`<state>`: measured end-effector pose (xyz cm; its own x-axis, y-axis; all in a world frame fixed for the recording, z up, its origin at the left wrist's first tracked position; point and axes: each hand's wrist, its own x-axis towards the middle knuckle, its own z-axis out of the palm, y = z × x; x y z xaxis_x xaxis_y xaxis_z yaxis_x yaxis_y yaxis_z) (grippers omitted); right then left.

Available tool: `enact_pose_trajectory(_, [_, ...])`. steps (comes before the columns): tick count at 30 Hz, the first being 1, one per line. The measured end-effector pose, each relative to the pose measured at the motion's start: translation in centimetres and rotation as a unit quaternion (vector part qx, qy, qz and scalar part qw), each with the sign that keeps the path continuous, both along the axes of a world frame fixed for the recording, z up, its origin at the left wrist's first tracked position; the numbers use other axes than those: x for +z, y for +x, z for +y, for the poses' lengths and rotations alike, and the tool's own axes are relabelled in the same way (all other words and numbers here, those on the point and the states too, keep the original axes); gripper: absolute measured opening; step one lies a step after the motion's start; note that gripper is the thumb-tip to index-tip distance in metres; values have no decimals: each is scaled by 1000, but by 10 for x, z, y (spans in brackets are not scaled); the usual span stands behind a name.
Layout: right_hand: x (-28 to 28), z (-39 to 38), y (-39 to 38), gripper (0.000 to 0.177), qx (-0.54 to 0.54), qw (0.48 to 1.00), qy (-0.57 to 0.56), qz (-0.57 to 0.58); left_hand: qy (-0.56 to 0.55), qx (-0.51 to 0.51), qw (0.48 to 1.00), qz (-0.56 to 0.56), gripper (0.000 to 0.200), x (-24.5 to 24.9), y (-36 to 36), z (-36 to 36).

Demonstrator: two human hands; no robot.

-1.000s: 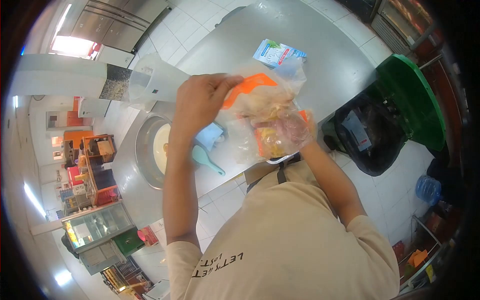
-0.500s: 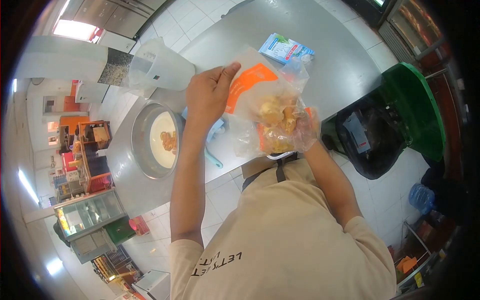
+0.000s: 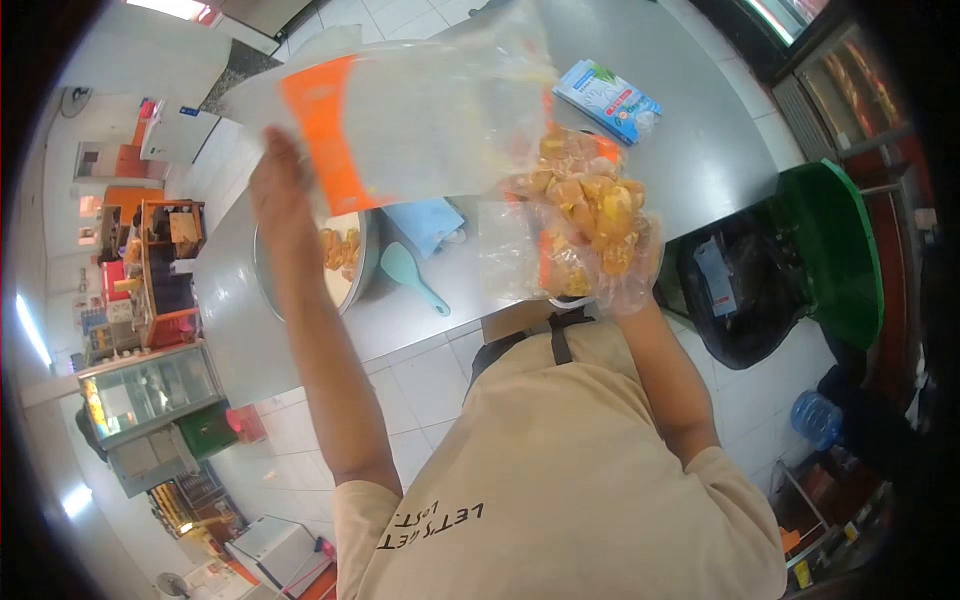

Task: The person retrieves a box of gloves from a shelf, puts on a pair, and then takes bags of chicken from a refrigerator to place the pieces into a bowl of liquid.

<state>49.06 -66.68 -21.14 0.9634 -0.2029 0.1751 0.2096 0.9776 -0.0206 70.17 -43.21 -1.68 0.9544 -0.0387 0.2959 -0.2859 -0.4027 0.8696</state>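
Above table [image 3: 690,140]: bag [image 3: 420,110], raised higher than a second ago and tipped, left hand [image 3: 275,185] fingers gripping its orange end. Pieces [image 3: 590,195] have slid out onto the cupped, gloved right hand [image 3: 610,260]; bag judged nearly empty.

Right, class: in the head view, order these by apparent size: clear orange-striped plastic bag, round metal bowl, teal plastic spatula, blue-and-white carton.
1. Clear orange-striped plastic bag, held nearest the camera.
2. Round metal bowl, partly hidden.
3. Blue-and-white carton and teal plastic spatula: too alike to rank.
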Motion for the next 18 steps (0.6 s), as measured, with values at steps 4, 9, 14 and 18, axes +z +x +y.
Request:
enact_pose_trajectory(4, [16, 18, 16, 57, -69, 961, -181, 195, -331, -16, 940, 78, 61, -6, -10, 98])
enact_pose_trajectory(9, [49, 62, 76, 52, 30, 955, -211, 208, -445, 138, 885, 4, 59, -22, -70, 222])
enact_pose_trajectory(14, [29, 133, 181, 43, 199, 876, -417, 140, -535, 256, 802, -64, 63, -36, -156, 360])
enact_pose_trajectory(18, [43, 232, 251, 42, 266, 851, -432, 138, -506, 353, 779, -115, 67, -49, -216, 416])
